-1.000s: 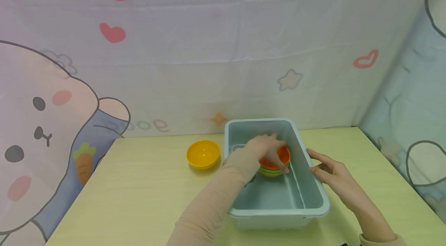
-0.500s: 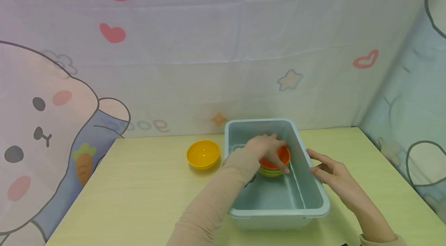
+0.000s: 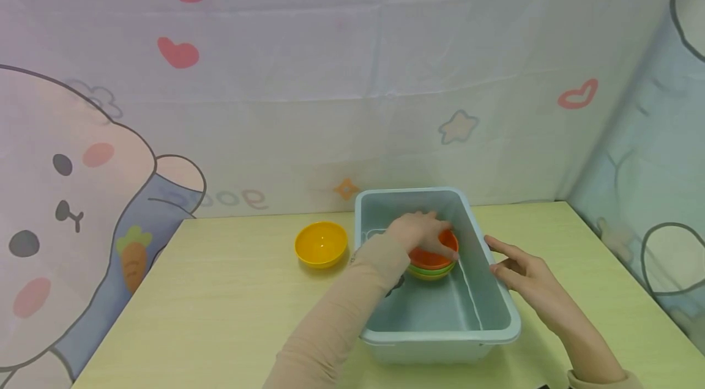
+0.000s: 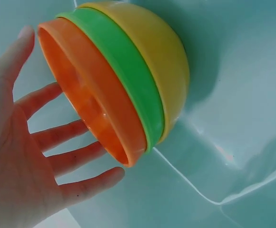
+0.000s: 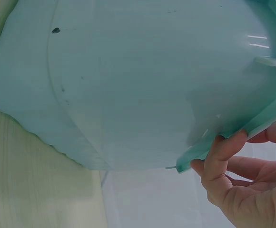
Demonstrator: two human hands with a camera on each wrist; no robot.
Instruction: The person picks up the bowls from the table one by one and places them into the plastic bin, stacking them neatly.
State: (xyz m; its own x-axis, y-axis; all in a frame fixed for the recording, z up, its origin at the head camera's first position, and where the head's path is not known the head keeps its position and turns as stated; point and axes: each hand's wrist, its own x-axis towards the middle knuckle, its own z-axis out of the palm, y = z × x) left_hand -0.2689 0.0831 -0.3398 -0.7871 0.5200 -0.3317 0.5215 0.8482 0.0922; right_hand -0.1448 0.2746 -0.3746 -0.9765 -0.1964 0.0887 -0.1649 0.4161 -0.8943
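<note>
Three nested bowls sit inside a pale blue-green plastic bin [image 3: 435, 336]: an orange bowl [image 4: 93, 90] uppermost, then a green bowl [image 4: 123, 71], with a yellow bowl [image 4: 164, 61] outermost. My left hand [image 3: 421, 235] reaches into the bin over this stack. In the left wrist view its fingers are spread, the thumb close to the orange rim and the other fingers across the bowl's mouth, gripping nothing. At the bin's right side my right hand [image 3: 520, 263] holds the rim, fingers bent beneath the lip in the right wrist view.
Another yellow bowl [image 3: 321, 244] stands on the light wooden table [image 3: 220, 303], left of the bin. Behind the table hangs a printed cloth [image 3: 297, 71], and a second cloth side [image 3: 655, 193] borders it on the right.
My left thumb has lifted from the side of the bowl stack to near the orange rim, so the hand is looser. The right hand and the bin stay put.
</note>
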